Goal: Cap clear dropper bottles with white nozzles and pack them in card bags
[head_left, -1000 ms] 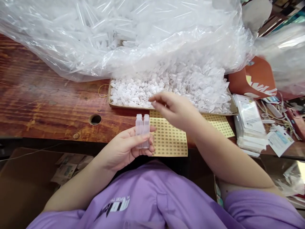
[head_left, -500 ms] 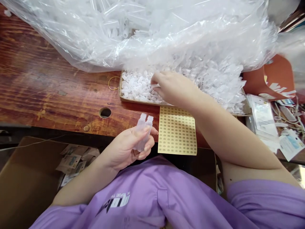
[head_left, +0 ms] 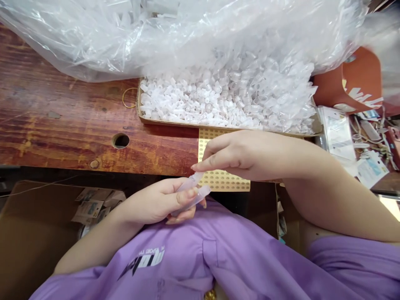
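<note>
My left hand (head_left: pixel 162 200) is closed around two small translucent plastic bottles (head_left: pixel 200 195), held side by side and tilted with their necks up to the right. Over the neck of the farther bottle, my right hand (head_left: pixel 234 154) has its thumb and fingertips pinched together. Whatever lies between those fingertips is hidden or too small to name. Partly under my right hand, a yellow sheet of small printed oval stickers (head_left: pixel 225 182) hangs over the table edge. Beyond it, a shallow cardboard box (head_left: pixel 175 123) holds a heap of small white and clear plastic pieces (head_left: pixel 200 100).
A large clear plastic bag (head_left: pixel 103 54) covers the back of the wooden table (head_left: pixel 62 137). The tabletop has a round hole (head_left: pixel 120 141), and a rubber band (head_left: pixel 125 100) lies by the box. An orange-brown holder (head_left: pixel 362 83) and packaged cards (head_left: pixel 336 133) stand at right.
My right hand has come back from the box of plastic pieces to the neck of a bottle in my left hand. The bottles have tipped further to the right.
</note>
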Action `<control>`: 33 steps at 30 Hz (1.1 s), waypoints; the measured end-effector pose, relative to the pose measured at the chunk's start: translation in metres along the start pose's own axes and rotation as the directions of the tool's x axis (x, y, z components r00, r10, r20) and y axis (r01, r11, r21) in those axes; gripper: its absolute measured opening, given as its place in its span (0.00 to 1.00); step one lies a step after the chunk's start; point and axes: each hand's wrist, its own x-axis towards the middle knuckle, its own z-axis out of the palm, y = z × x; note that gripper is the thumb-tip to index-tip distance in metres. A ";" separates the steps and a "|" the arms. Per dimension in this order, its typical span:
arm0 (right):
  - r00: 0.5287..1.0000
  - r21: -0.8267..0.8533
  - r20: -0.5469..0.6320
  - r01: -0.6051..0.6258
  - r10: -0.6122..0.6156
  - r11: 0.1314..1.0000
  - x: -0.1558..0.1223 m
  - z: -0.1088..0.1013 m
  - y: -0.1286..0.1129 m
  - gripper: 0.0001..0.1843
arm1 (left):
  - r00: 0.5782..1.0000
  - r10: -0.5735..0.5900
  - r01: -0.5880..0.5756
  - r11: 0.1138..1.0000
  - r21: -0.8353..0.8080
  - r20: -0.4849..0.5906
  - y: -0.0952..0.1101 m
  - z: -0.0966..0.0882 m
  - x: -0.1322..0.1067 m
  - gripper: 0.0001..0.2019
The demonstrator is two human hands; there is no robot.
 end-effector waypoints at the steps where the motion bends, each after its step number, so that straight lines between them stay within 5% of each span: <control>1: 1.000 -0.001 0.020 -0.010 0.011 1.000 0.000 0.000 -0.003 0.25 | 1.000 -0.021 0.020 0.999 0.026 0.022 -0.001 0.000 0.000 0.22; 6: 0.999 0.037 0.041 -0.020 0.019 0.999 -0.003 0.005 -0.013 0.18 | 0.979 -0.060 0.046 0.996 0.073 0.197 -0.005 -0.003 0.000 0.24; 10: 0.999 0.070 0.025 0.039 -0.040 0.997 -0.004 0.015 -0.013 0.16 | 0.972 -0.046 0.029 0.997 0.074 0.229 -0.005 -0.005 -0.001 0.23; 14: 1.000 0.120 0.022 -0.013 0.010 0.993 0.001 0.020 -0.009 0.13 | 0.983 -0.056 0.048 0.997 0.053 0.176 -0.003 -0.005 -0.002 0.23; 18: 0.993 0.244 -0.024 -0.108 0.117 0.964 0.012 0.004 0.004 0.11 | 1.000 0.023 -0.022 0.999 -0.041 0.010 -0.002 0.000 -0.004 0.22; 20: 0.954 0.149 -0.144 -0.242 0.264 0.959 0.020 -0.009 0.016 0.11 | 0.993 0.092 -0.096 0.994 -0.055 -0.076 -0.002 0.003 -0.004 0.22; 24: 0.707 -0.056 -0.475 -0.619 0.525 0.783 0.042 -0.024 0.046 0.11 | 0.951 0.189 -0.191 0.981 0.017 -0.246 -0.002 0.003 -0.004 0.24; 29: 0.712 -0.179 -0.485 -0.650 0.508 0.739 0.062 -0.012 0.070 0.06 | 0.958 0.178 -0.172 0.984 0.043 -0.223 -0.001 0.000 -0.004 0.20; 33: 0.697 -0.166 -0.518 -0.651 0.496 0.741 0.059 -0.011 0.062 0.07 | 0.940 0.163 -0.187 0.981 -0.052 -0.298 0.003 0.003 -0.005 0.16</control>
